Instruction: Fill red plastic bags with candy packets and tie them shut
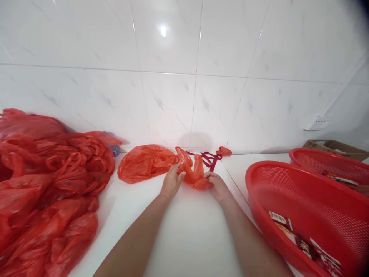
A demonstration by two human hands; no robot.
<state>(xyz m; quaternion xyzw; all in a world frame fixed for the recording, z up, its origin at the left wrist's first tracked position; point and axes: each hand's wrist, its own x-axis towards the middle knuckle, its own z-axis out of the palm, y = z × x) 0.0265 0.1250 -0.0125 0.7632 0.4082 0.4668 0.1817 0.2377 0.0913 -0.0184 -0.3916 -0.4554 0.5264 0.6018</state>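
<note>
Between both hands (172,181) (217,186), red bag (196,178)

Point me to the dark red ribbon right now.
In the head view, the dark red ribbon lies right of centre on the white table, near the foot of the tiled wall, just beyond the right hand.
</note>
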